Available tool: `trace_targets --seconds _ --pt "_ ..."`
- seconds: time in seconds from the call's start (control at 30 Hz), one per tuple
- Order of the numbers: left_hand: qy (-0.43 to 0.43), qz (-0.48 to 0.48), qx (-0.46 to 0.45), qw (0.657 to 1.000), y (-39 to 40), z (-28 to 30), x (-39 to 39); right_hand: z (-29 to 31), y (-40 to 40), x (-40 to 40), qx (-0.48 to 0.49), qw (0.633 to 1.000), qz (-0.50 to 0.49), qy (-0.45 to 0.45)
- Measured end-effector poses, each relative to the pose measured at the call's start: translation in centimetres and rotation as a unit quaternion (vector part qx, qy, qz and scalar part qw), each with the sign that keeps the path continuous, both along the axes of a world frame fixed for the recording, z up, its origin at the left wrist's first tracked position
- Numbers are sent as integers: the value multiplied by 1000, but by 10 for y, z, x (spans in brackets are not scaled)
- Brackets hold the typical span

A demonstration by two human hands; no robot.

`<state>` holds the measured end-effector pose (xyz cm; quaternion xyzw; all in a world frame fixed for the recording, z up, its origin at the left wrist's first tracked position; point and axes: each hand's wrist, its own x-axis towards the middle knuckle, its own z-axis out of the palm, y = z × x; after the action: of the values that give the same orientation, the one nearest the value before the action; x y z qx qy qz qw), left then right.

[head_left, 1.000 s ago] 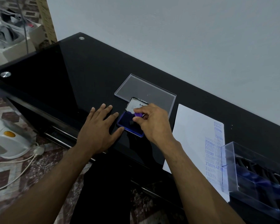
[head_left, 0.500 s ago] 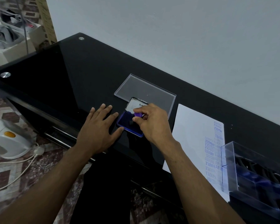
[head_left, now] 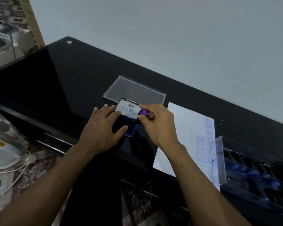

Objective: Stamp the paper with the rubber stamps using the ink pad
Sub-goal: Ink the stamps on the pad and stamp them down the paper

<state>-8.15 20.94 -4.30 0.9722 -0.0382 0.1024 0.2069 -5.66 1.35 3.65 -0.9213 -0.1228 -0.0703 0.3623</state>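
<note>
1. Since a second ago: left hand slid forward onto the blue rectangular ink pad; purple-knobbed rubber stamp lifted off it.
2. Ink pad: on the black glass desk, under the left hand's flat, spread fingers.
3. Right hand: pinches the stamp just above the pad.
4. White printed paper sheet: just right of the right hand.

I saw blue ink pad open on black desk, white-labelled lid raised behind. Purple-topped rubber stamp was just above pad's right edge. White paper lay right, blue stamped words along far edge.
</note>
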Motion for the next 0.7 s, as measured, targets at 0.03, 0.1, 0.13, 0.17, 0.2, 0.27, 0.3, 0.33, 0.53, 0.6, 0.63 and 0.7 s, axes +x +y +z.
trace_targets --seconds 0.03,0.1,0.13,0.17,0.2,0.27,0.3,0.33,0.53,0.6,0.63,0.7 --pt "-2 -8 0 1000 -9 3 2 1 -9 -1 1 1000 -7 -4" --pt "-4 -25 -4 1000 -28 8 6 3 -27 -3 3 1000 -22 -14" --pt "-7 -34 -8 999 -37 10 8 3 -37 -4 5 999 -31 -19" --pt "-11 -41 -9 999 -47 12 9 3 -46 -5 6 999 -41 -24" --pt "-13 -48 -10 999 -56 15 11 3 -55 -6 6 998 -51 -26" --pt "-15 -63 -18 998 -75 18 14 4 -74 -9 7 997 -75 -22" --pt "-15 -73 -22 997 -85 20 16 4 -84 -10 10 996 -88 -20" --pt "-16 -85 -23 996 -95 21 18 4 -94 -11 13 995 -99 -19" --pt "-5 -144 -30 989 -149 17 28 8 -150 -17 19 987 -155 -26" --pt "2 -152 -35 988 -162 15 29 8 -164 -15 20 985 -171 -33" --pt "7 -155 -33 987 -168 15 30 7 -171 -14 19 983 -178 -34" --pt "15 -159 -30 987 -178 13 33 4 -182 -10 19 981 -191 -36"
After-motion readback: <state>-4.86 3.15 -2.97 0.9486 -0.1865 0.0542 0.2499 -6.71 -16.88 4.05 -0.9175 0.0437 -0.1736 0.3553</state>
